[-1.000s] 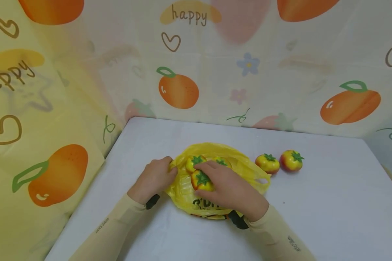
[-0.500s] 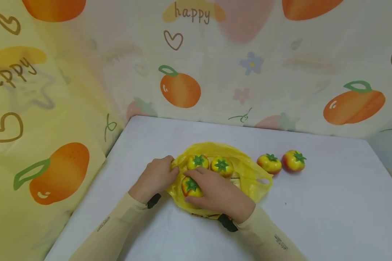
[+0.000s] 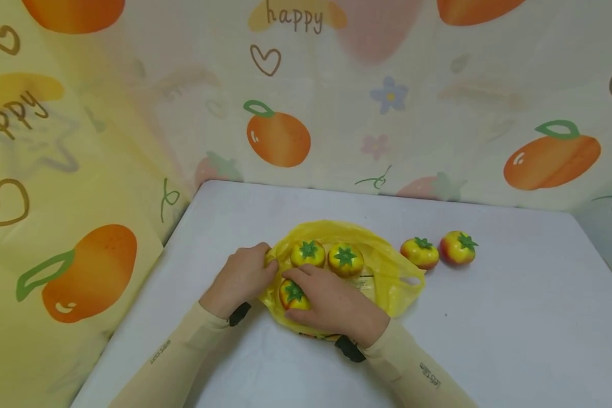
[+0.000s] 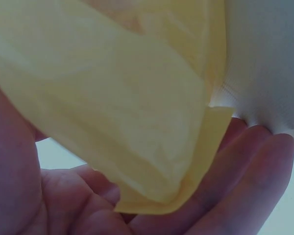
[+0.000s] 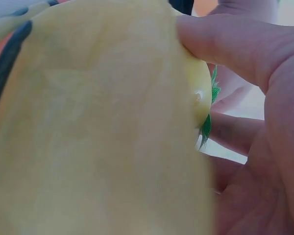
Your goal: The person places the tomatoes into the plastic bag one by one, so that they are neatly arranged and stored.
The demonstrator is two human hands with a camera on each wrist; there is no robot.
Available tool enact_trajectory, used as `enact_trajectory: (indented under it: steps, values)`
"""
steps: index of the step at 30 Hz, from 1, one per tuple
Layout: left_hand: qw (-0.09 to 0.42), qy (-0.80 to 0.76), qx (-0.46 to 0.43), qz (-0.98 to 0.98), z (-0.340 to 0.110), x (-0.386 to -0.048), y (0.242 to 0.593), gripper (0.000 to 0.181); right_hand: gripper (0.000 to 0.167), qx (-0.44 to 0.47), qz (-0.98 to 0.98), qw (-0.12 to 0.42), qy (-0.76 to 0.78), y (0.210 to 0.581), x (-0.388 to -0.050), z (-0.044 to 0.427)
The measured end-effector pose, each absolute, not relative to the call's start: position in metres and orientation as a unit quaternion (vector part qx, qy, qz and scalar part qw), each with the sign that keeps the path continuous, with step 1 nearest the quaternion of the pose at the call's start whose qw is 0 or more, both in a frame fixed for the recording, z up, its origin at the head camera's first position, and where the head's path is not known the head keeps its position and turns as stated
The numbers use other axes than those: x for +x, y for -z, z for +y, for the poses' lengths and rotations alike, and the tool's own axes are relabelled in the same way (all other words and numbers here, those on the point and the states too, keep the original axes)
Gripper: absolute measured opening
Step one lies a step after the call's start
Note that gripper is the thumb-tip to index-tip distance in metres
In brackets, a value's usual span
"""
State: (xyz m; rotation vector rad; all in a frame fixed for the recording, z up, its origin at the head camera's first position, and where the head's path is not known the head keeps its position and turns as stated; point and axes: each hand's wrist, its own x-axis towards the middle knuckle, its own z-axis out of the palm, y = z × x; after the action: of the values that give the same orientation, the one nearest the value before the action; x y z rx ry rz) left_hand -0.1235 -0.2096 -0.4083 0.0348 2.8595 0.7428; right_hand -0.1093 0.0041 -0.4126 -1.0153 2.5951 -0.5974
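Note:
A yellow plastic bag (image 3: 387, 269) with dark print lies spread open on the table. My left hand (image 3: 242, 277) holds its left edge; the left wrist view shows the bag's thin film (image 4: 137, 98) between thumb and fingers. Inside the bag, my right hand (image 3: 334, 300) grips a yellow-red tomato (image 3: 292, 294) with a green star-shaped top. The right wrist view shows that tomato (image 5: 200, 93) between thumb and fingers, partly behind the bag. Farther back in the bag sit two more such tomatoes, one at left (image 3: 306, 253) and one at right (image 3: 345, 259).
Right of the bag, on the white table (image 3: 510, 306), stand two similar tomatoes, a nearer one (image 3: 419, 254) close to the bag and another (image 3: 457, 248) beside it. A fruit-print cloth (image 3: 331, 107) hangs behind and at the left.
My right hand has moved left and slightly nearer with the tomato, uncovering the back right tomato in the bag. My left hand stays at the bag's edge.

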Motion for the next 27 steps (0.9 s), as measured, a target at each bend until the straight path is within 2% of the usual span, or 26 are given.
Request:
enact_trajectory:
  steps: [15, 27]
  values:
    - [0.093, -0.256, 0.017, 0.962, -0.2102, -0.1224, 0.4070, 0.021, 0.066, -0.348, 0.903, 0.154, 0.200, 0.4180, -0.1114, 0.0020]
    - [0.091, -0.249, 0.017, 0.964, -0.2094, -0.1221, 0.4067, 0.022, 0.070, -0.322, 0.908, 0.165, 0.210, 0.4100, -0.1122, 0.0098]
